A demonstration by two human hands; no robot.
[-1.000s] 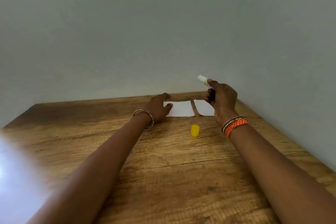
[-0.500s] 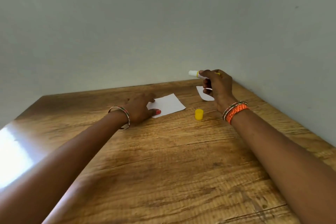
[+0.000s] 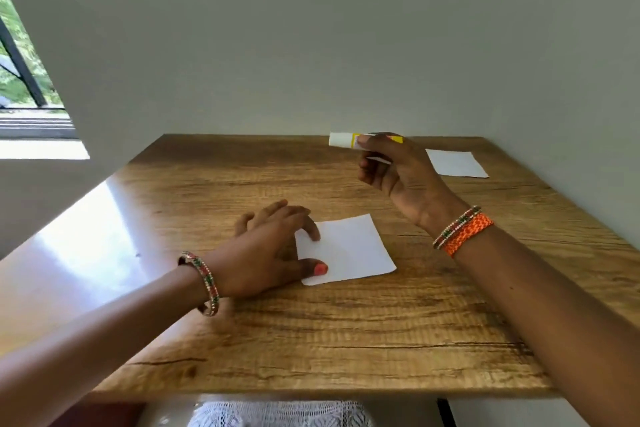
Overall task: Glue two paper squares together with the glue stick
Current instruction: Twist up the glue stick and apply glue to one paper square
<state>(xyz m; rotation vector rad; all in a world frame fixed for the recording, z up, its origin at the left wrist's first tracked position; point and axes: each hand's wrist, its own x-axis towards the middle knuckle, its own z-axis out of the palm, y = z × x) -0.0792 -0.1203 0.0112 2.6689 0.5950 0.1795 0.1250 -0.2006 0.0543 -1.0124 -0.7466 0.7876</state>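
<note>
A white paper square [image 3: 349, 250] lies near the middle of the wooden table [image 3: 311, 340]. My left hand [image 3: 266, 253] rests flat on the table with thumb and a finger pressing the square's left edge. A second white paper square [image 3: 455, 164] lies at the far right corner. My right hand [image 3: 394, 170] hovers above the table between the two squares and holds the uncapped glue stick [image 3: 343, 140] level, its white tip pointing left. The yellow cap is hidden from view.
Grey walls close the table's far side and right side. A window [image 3: 24, 80] opens at the upper left, and sunlight glares on the table's left part. White lace fabric [image 3: 280, 414] shows below the table's near edge.
My left hand has dragged the nearer paper square towards me, to the table's middle. The camera has tilted down. My right hand still holds the glue stick; the yellow cap is no longer visible.
</note>
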